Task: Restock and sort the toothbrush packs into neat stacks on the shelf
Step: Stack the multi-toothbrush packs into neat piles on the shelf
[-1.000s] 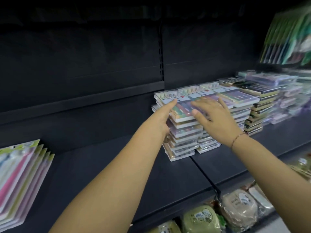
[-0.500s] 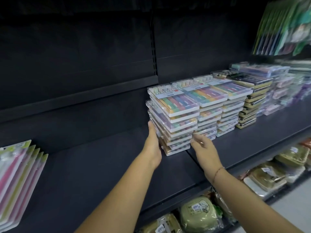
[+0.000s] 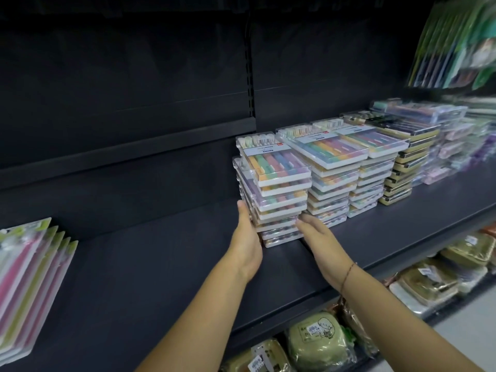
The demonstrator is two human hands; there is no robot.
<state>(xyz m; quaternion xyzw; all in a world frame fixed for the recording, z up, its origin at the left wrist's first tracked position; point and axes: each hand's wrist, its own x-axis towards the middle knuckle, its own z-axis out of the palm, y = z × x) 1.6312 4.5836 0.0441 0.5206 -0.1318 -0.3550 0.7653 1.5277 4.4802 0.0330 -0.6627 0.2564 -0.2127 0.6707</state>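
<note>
A leaning stack of clear toothbrush packs (image 3: 279,189) with pastel brushes stands on the dark shelf (image 3: 161,264). My left hand (image 3: 248,242) presses flat against the stack's lower left side, fingers straight. My right hand (image 3: 319,237) touches the stack's lower front right corner with straight fingers. Two tidier stacks of the same packs (image 3: 338,167) stand just to the right, touching each other.
Gold-edged dark packs (image 3: 402,170) and blurred pastel packs (image 3: 456,146) continue to the right. Pink and green blister packs (image 3: 29,280) lean at the far left. Green pouches (image 3: 319,339) and wrapped goods (image 3: 434,280) fill the lower shelf. Hanging packs (image 3: 456,41) are upper right.
Both hands came down from the top of the left stack to its base, left hand on its side, right hand at its front corner. The camera view shifted slightly.
</note>
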